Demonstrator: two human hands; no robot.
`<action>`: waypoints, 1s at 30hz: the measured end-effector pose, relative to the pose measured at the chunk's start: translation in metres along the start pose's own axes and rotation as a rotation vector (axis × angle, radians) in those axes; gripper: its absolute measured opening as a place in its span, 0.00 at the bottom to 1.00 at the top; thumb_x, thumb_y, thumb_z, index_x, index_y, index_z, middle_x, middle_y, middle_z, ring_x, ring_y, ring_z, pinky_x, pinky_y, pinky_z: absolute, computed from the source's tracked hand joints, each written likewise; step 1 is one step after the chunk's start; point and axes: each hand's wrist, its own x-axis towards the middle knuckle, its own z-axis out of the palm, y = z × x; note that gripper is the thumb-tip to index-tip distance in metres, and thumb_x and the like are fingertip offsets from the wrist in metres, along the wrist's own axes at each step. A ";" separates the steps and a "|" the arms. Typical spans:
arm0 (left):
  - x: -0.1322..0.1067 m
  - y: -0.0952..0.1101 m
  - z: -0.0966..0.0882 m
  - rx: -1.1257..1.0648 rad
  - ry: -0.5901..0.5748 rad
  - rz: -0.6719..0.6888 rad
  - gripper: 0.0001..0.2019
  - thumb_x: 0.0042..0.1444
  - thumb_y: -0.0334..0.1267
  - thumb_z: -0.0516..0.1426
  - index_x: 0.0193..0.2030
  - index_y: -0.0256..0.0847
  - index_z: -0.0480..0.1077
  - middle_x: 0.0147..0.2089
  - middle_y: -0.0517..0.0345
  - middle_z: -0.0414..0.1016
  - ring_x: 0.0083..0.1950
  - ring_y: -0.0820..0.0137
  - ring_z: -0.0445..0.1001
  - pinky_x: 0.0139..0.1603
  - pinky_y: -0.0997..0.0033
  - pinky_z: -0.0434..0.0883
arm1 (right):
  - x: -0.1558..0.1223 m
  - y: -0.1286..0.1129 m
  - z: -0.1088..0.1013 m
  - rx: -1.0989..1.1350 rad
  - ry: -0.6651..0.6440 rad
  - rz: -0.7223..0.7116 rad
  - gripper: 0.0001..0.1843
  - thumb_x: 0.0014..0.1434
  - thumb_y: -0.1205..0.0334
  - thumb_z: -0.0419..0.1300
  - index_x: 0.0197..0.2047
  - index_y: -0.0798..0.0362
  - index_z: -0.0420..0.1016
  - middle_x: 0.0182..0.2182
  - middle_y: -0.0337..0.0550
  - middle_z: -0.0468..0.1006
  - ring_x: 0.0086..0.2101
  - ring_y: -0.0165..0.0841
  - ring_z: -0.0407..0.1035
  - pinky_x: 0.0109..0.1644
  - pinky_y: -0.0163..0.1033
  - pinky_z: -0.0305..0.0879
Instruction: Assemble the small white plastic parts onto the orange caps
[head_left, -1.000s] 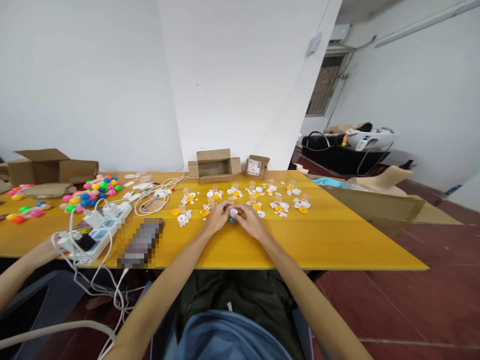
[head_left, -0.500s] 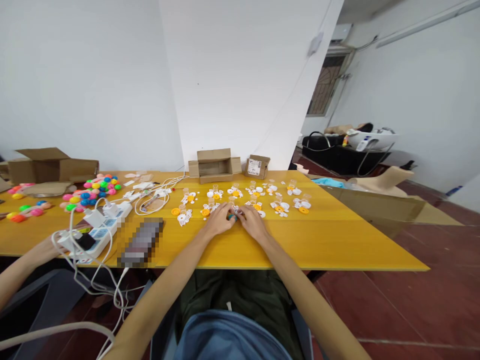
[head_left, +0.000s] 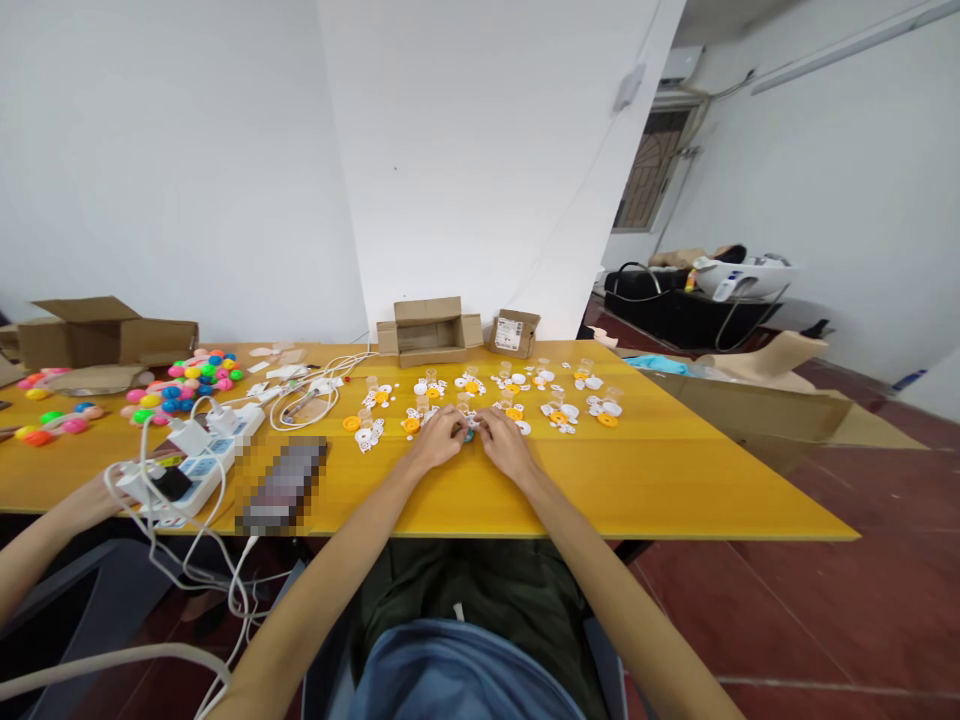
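My left hand (head_left: pixel 441 438) and my right hand (head_left: pixel 505 442) rest close together over the table, their fingers curled in toward each other. Both look closed at the fingertips; whatever they grip is too small to make out. Between them shows a small teal piece (head_left: pixel 469 436), with a bit of white just above it. Around and beyond my hands are groups of small white round parts (head_left: pixel 365 437), yellow-orange rings (head_left: pixel 607 420) and clear plastic cups (head_left: pixel 587 367).
To the left, a phone (head_left: pixel 287 482), a power strip (head_left: pixel 225 440) with tangled white cables and piles of coloured balls (head_left: pixel 180 395) lie on the table (head_left: pixel 675 490). Cardboard boxes (head_left: pixel 431 355) stand along the wall. Another person's arm (head_left: pixel 60 525) reaches in at far left.
My fingertips have drawn slightly apart, and the teal piece between them shows a little lower. The other things on the table stay where they were.
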 end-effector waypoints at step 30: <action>-0.004 -0.001 -0.001 0.039 -0.047 -0.026 0.04 0.55 0.31 0.59 0.31 0.42 0.72 0.38 0.58 0.73 0.42 0.65 0.73 0.46 0.67 0.72 | -0.035 -0.098 -0.028 0.404 0.010 -0.149 0.20 0.70 0.49 0.53 0.30 0.49 0.72 0.22 0.37 0.73 0.24 0.32 0.65 0.31 0.36 0.63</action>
